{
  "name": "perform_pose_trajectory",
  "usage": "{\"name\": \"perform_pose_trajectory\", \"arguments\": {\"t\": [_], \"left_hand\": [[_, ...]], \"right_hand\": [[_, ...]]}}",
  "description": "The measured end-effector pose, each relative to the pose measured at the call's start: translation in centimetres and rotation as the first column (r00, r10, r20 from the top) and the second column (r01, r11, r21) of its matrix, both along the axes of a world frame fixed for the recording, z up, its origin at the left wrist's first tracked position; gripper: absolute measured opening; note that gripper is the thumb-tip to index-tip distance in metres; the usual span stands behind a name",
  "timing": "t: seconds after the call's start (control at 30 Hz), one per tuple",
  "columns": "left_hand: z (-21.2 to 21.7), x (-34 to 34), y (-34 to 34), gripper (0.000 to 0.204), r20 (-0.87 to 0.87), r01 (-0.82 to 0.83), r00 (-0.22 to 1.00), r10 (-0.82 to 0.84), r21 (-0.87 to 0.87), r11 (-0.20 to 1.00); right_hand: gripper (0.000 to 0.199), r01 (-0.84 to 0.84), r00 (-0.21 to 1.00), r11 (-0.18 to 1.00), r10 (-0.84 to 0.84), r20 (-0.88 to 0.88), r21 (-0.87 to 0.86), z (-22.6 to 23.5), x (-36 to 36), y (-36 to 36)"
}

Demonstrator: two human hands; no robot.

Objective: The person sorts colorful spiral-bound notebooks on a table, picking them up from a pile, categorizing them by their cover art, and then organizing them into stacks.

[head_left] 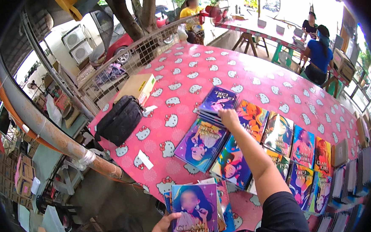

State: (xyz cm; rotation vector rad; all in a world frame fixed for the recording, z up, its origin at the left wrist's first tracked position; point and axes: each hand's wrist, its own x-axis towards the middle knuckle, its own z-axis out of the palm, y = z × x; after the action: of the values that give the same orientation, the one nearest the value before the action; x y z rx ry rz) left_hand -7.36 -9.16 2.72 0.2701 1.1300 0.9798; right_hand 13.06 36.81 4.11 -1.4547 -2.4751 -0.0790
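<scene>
Pink patterned cloth covers the tabletop (247, 77), where rows of glossy illustrated notebooks are laid out. The person's right hand (228, 117) reaches forward and rests on the near edge of a small purple-covered stack (217, 103) at the far end of the display, fingers curled down onto it; whether that grip pinches a cover or only presses on it cannot be told. The left hand (165, 225), low at the picture's bottom edge, holds a bundle of purple notebooks (194, 212) upright against the body, fingers wrapped around its lower left corner. Between the two hands lie further stacks: a purple one (200, 144) and a blue-green one (232, 163), with more colourful covers (303, 146) running in rows to the right. A black bag (120, 119) and a cardboard box (137, 87) sit near the tabletop's left edge. Other people sit at a far table (258, 29).
</scene>
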Motion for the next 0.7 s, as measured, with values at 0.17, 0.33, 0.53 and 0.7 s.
{"name": "perform_pose_trajectory", "arguments": {"t": [0.17, 0.33, 0.53, 0.7], "left_hand": [[-3.6, -0.8, -1.8, 0.046, -0.100, -0.081, 0.992, 0.082, 0.019, 0.997], [-0.2, 0.6, -0.1, 0.069, 0.231, 0.025, 0.971, -0.065, 0.173, 0.985], [-0.9, 0.5, -0.3, 0.068, 0.157, 0.084, 0.980, -0.122, 0.228, 0.970], [-3.0, 1.1, -0.5, 0.054, 0.049, 0.026, 0.998, -0.037, 0.213, 0.977]], "right_hand": [[0.019, -0.363, 0.871, 0.929, 0.310, -0.380, -0.074, 12.1, 4.3, -13.4], [0.067, -0.744, 0.661, 0.547, 0.522, -0.539, -0.383, 13.1, 8.9, -30.7], [0.116, -0.444, 0.400, 0.550, -0.585, -0.705, -0.708, 0.6, 6.0, -37.0], [0.078, -0.732, 0.225, 0.246, -0.793, -0.566, -0.635, -0.4, 6.9, -36.4]]}}
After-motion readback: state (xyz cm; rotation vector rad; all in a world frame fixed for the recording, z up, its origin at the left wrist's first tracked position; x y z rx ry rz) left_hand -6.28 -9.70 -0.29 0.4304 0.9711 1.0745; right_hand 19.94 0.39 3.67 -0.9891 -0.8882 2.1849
